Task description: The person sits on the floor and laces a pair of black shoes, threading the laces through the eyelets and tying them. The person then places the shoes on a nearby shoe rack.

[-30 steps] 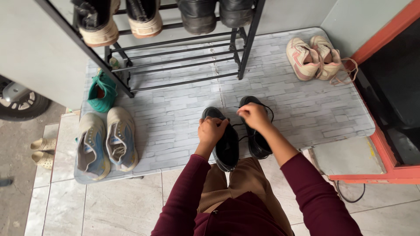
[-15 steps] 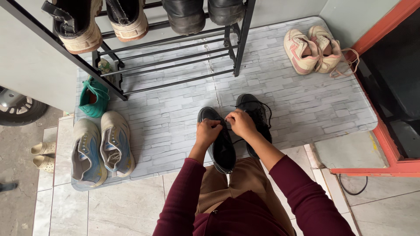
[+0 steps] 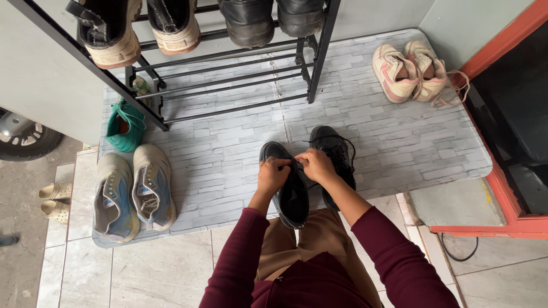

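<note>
Black lace-up shoe, on grey brick-patterned floor mat, its pair just beside. Left hand and right hand pinch its thin, limp laces. Upper probably stiff, light; best gripped at collar or heel.

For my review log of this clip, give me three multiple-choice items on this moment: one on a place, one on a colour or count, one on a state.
1. Where does the pink and cream pair of sneakers lie?
A. on the rack
B. at the mat's far right corner
C. on the bare tiles

2. What colour is the single shoe by the rack's foot?
A. green
B. red
C. yellow

3. What are the left hand and right hand doing?
A. resting on the knees
B. holding a brush
C. pinching laces over the left black shoe

Answers:
1 B, it sits on the brick-patterned mat.
2 A, its upper is green.
3 C, both hands meet at the laces.
</note>
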